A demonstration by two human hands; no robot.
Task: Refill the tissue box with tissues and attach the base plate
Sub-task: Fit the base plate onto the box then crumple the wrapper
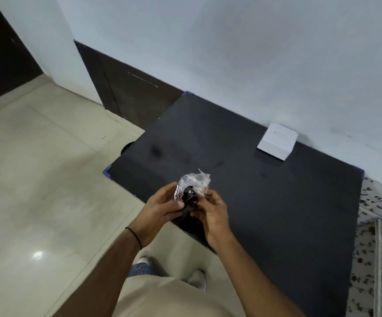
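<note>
A white tissue box (277, 141) with an oval slot on top stands at the far edge of the black table (265, 202), against the wall. Both my hands are raised over the table's near left corner. My left hand (160, 208) and my right hand (211, 209) together hold a small clear plastic packet (192, 187) with a printed label and something dark inside. The packet's crumpled top sticks up above my fingers. What the packet contains I cannot make out. No base plate is visible.
The table has blue corner guards (107, 172) and stands against a pale blue wall. A dark door (126, 88) is to the left behind it. Beige floor tiles (48, 179) spread to the left. A floral-patterned cloth (377, 248) lies to the right of the table.
</note>
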